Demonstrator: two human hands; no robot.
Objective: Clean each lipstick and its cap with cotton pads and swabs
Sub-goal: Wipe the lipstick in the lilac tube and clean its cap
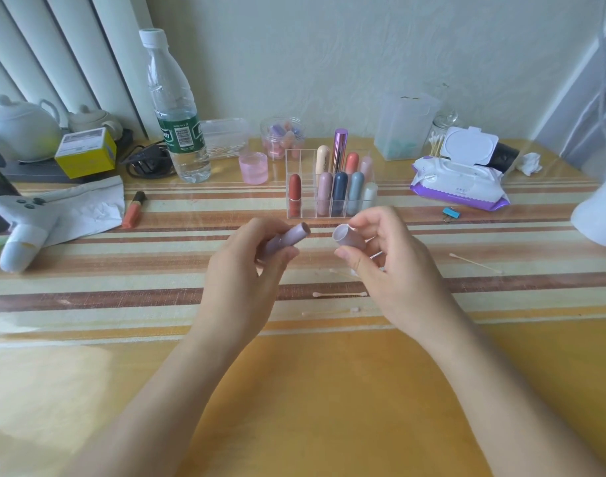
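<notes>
Holding a mauve lipstick tube (289, 238) above the striped table (122, 280), the left grip (246, 266) curls round it; the right grip (387, 266) pinches the matching cap (348, 238) alongside. The water bottle (177, 108) has a green label too blurred to read.

I read the tube (287, 239) and cap (349, 238) as smooth, matt mauve plastic. At 12 o'clock from them the rack (292, 160) is clear, glossy acrylic, and the tall lipstick (340, 149) in it has a shiny metallic pink shell. The bottle (177, 108) at 10 o'clock is thin clear plastic. The table (122, 297) shows woven striped cloth under a glossy clear sheet. At 2 o'clock the wipes pack (456, 180) is shiny soft film. The swabs (339, 294) have fluffy cotton tips.
</notes>
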